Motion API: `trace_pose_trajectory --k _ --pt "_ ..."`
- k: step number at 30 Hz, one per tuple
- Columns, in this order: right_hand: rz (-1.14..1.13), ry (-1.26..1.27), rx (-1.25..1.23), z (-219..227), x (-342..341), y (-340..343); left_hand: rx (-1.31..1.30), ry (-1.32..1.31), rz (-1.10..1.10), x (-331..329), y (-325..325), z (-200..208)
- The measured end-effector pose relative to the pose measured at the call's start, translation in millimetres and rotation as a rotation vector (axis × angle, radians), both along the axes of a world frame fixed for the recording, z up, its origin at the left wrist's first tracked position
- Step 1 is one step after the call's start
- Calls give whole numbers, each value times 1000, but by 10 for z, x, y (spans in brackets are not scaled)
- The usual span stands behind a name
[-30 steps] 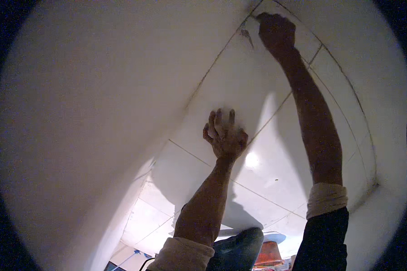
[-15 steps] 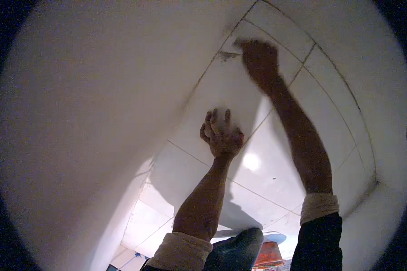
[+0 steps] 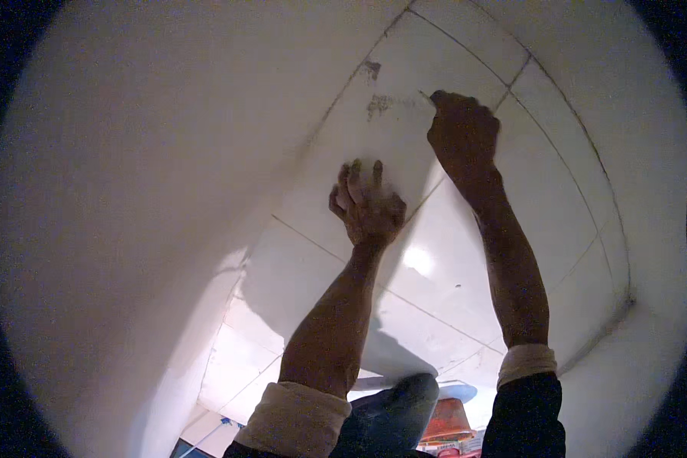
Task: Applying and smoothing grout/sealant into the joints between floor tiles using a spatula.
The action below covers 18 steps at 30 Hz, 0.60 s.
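Observation:
My left hand [image 3: 368, 204] rests on the pale tiles [image 3: 404, 153] with its fingers spread and slightly bent. A whitish smear covers part of that hand. Further right and ahead, my right hand [image 3: 466, 137] is closed, and a short thin tip [image 3: 426, 96] pokes out on its left side. What this thin thing is, the fist hides. Left of the fist lies a grey, crumbly smudge [image 3: 379, 104] on the tile. A smaller dark patch [image 3: 372, 70] sits beyond it, close to the dark joint along the wall.
A plain pale wall [image 3: 153, 175] rises on the left, and another surface closes off the right side. Dark grout lines [image 3: 466, 49] cross the tiles. Behind my bent knee [image 3: 397, 404] stand an orange-red bucket [image 3: 446, 420] and a light blue round thing [image 3: 459, 392].
My right hand has moved back and right, away from the wall joint, uncovering the dark patch and more of the grey smudge. My left hand stays spread on the tile.

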State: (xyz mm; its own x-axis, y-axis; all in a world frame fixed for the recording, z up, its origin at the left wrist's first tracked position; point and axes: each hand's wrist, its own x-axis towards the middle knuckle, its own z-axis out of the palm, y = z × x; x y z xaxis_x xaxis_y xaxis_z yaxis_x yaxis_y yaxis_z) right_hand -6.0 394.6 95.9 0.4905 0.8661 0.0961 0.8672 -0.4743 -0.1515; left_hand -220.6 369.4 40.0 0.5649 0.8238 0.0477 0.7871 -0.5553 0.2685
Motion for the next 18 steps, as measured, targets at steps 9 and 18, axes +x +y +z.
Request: trace_pose_trajectory --k 9,18 --pt "-643 1025 302 95 29 -1088 80 -68 -8 14 -4 -182" --pt "-921 1736 1263 1128 -1498 -2772 -65 -364 -113 -213 12 158"
